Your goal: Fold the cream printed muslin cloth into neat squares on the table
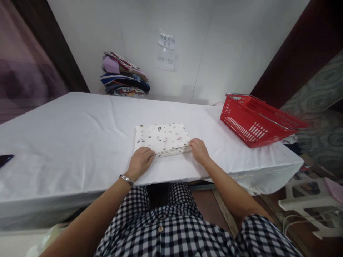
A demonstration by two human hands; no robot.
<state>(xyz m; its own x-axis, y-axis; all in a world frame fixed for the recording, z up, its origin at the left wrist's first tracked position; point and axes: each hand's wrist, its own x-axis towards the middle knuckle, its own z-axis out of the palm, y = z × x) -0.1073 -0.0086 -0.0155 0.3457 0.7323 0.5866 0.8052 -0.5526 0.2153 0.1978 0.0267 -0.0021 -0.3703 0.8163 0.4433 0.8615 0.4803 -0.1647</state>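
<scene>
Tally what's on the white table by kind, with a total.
Folded printed cloth under both hands: 1
Stack of folded fabrics at the wall: 1
Red basket: 1
Dark object at the left edge, cut off: 1
Total: 4

A red basket sits right, folded fabrics stacked against the wall.

White wall bearing two paper notes; dark door frames at either side. Table draped in white cloth. White plastic stool on brown floor, lower right.
</scene>
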